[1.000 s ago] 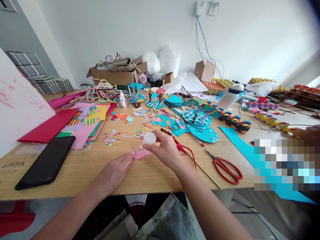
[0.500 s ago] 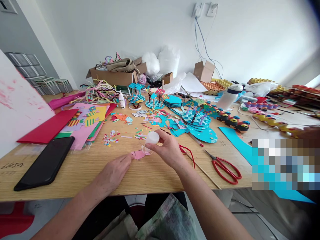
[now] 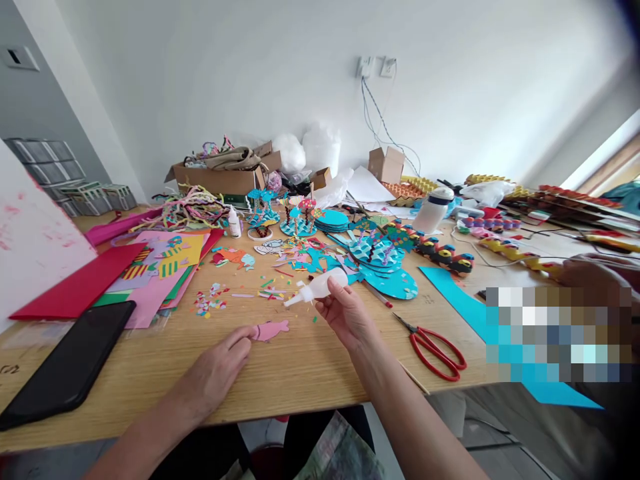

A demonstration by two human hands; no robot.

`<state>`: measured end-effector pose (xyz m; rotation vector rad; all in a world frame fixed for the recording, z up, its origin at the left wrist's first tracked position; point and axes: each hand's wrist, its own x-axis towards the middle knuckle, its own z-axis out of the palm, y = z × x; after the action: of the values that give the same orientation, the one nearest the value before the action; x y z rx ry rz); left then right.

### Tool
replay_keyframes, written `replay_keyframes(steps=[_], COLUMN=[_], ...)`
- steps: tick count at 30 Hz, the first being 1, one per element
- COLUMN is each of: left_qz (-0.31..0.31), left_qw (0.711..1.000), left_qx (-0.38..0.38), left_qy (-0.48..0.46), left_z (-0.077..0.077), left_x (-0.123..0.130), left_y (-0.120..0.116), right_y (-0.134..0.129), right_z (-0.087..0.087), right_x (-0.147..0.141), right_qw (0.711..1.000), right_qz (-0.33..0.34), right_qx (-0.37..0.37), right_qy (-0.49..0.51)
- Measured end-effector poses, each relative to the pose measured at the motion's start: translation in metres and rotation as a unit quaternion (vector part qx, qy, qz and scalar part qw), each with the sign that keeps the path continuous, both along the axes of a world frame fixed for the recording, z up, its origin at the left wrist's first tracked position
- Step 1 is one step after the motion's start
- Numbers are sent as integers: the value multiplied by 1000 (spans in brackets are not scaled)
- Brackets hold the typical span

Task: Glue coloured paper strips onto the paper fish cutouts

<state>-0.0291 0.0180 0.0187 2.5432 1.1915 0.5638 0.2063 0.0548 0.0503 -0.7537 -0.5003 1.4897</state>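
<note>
My right hand point(image 3: 345, 315) grips a small white glue bottle point(image 3: 319, 287), held above the wooden table point(image 3: 280, 373) with its nozzle pointing left. A pink paper fish cutout point(image 3: 270, 329) lies flat on the table below it. My left hand point(image 3: 217, 370) rests on the table, its fingertips touching the left end of the pink fish. The nozzle is lifted clear of the fish.
A black phone point(image 3: 65, 367) lies at the front left beside a red paper sheet point(image 3: 75, 290). Red scissors point(image 3: 433, 347) and a thin wooden stick lie to the right. Turquoise paper crafts point(image 3: 380, 257), paper scraps, a second glue bottle point(image 3: 233, 222) and a cardboard box point(image 3: 220, 177) crowd the far side.
My right hand has lifted the glue bottle off the pink fish and tipped it sideways, nozzle left. My view has tilted upward. My left hand stays on the fish.
</note>
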Motion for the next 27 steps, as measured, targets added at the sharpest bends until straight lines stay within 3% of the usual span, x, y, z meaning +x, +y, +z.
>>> replay_keyframes(steps=[4,7,11,13,15,18,20,25,27], left_qz=[24,35,11,33,56,67,68,47,52], left_qw=[996,976,888,849,828,815,808,813,823], left_qx=[-57,-117,-263,-283,-286,-297,-306,-305,-300], left_qy=[-71,-182,-377,-444,-479,-494,-499,-493,-480], left_z=[8,19,39,47,52,57,60,76,82], left_x=[-3,5,36,53,66,72,72,71,68], left_y=[-7,-15,-19,-16,-9,4,13,42,55], right_y=[-2,-4,-8,-9,-9,-5,1,37,61], right_z=[5,9,12,12,13,14,16,24,28], right_x=[1,-4,-25,-37,-43,-40,-33,-17,-8], right_qw=[1000,998,996,995,997,999,990,919,890], right_qz=[11,4,31,42,29,17,48,167,177], right_qx=[-4,-4,-1,14,33,47,53,133,163], right_qy=[29,64,88,84,68,-21,-122,-332,-388])
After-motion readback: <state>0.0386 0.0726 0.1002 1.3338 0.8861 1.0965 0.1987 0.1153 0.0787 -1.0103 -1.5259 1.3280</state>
